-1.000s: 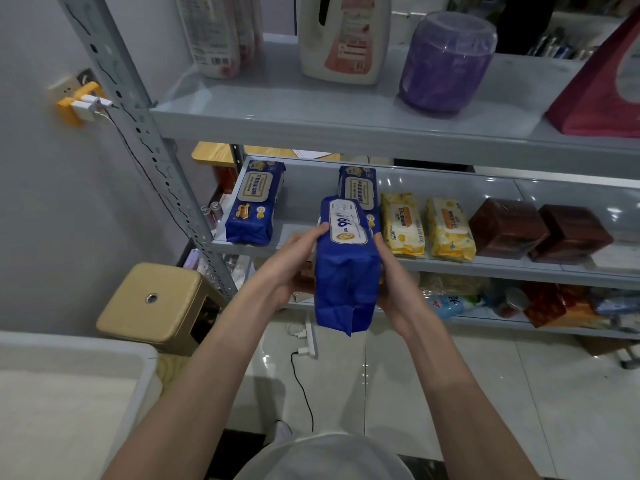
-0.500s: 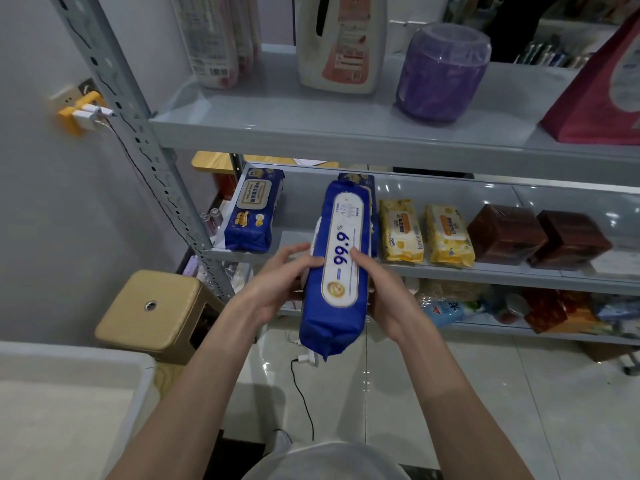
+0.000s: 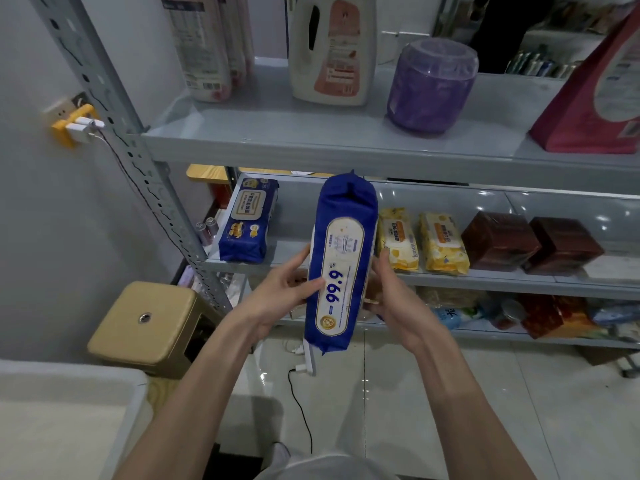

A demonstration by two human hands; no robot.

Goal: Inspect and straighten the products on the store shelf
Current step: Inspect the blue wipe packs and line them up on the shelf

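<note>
I hold a long blue wipes pack [image 3: 341, 261] with a white oval "99.9" label facing me, upright in front of the middle shelf [image 3: 485, 277]. My left hand [image 3: 277, 296] grips its left side, thumb across the label. My right hand [image 3: 394, 296] grips the right side, fingers behind the pack. Another blue wipes pack [image 3: 249, 225] lies at the shelf's left end. Two yellow wipes packs [image 3: 398, 239] [image 3: 443, 242] and two brown boxes [image 3: 498, 240] [image 3: 564, 244] lie to the right. Anything on the shelf behind the held pack is hidden.
The top shelf [image 3: 311, 147] carries a detergent jug [image 3: 332, 46], a purple jar [image 3: 431, 84] and a red bag [image 3: 595, 95]. A slotted metal post [image 3: 138, 164] runs down the left. A tan stool [image 3: 145, 325] and a power strip with cable [image 3: 308, 362] are on the floor.
The pack went from tilted with its end toward me to upright with its label facing me, and it rose a little. My right thumb left the label; both hands stayed on the pack.
</note>
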